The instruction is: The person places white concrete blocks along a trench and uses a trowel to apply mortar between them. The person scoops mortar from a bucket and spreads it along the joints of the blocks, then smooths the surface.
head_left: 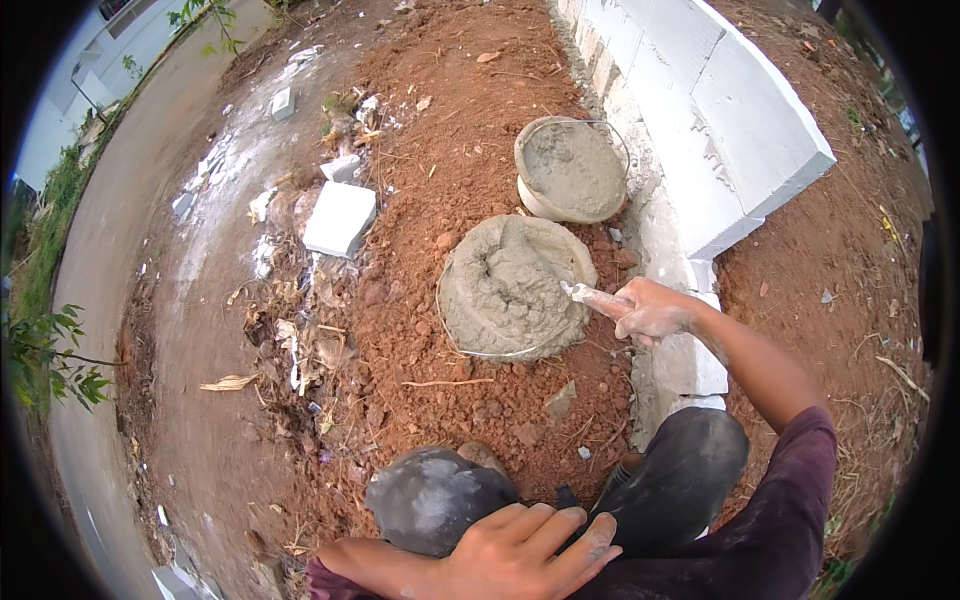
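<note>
My right hand (pixel 652 312) is closed round the wooden handle of a trowel (pixel 598 298). The trowel's blade is hidden in a heap of wet grey mortar (pixel 515 285), which fills the nearer bucket and covers most of its rim. Just beyond it stands a second bucket (pixel 533 203), also full of mortar, with a thin wire handle. My left hand (pixel 532 553) lies by my lap near my knees, its fingers stretched out and nothing in it.
A low wall of white blocks (pixel 690 110) runs along the right, stepping down toward me. White block pieces (pixel 341 218) and dry litter lie left of the buckets. Loose reddish soil (pixel 430 130) surrounds the buckets. A paved path (pixel 110 240) curves along the far left.
</note>
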Action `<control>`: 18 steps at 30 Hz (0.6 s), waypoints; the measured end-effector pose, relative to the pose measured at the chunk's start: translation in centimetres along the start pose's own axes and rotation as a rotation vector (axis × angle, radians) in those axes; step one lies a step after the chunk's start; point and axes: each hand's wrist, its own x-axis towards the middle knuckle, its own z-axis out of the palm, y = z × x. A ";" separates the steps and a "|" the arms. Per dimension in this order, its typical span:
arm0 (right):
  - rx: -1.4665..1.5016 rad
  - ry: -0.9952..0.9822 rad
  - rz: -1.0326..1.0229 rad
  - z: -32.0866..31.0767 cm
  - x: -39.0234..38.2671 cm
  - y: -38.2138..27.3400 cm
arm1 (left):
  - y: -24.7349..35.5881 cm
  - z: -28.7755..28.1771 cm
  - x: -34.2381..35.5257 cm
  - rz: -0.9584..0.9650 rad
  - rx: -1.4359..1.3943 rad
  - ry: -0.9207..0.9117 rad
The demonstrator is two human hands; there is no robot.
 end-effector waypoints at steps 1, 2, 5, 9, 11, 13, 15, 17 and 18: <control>0.017 -0.006 0.009 -0.2 0.0 0.3 | 0.0 0.5 -0.1 0.004 -0.009 0.018; 0.032 -0.014 -0.003 -0.3 0.3 0.7 | 0.0 0.9 -0.1 0.007 -0.018 0.034; 0.092 -0.048 -0.059 0.7 1.7 0.8 | 0.3 0.0 0.4 0.000 0.021 -0.058; 0.165 -0.048 -0.094 1.5 1.6 2.4 | -0.1 1.2 -0.1 -0.001 0.022 -0.033; 0.214 -0.032 -0.116 2.3 1.4 3.9 | 0.0 1.3 -0.1 -0.013 0.029 -0.006; 0.273 -0.012 -0.141 2.9 0.9 4.9 | 0.1 0.7 0.4 -0.017 0.041 -0.059; 0.274 -0.003 -0.193 3.2 1.0 6.0 | 0.2 0.4 0.5 -0.026 0.043 -0.092; 0.279 0.020 -0.236 3.3 0.7 6.1 | 0.1 0.3 0.6 -0.036 0.035 -0.104; 0.283 0.021 -0.240 3.5 0.6 5.9 | 0.1 0.3 0.7 -0.038 0.040 -0.104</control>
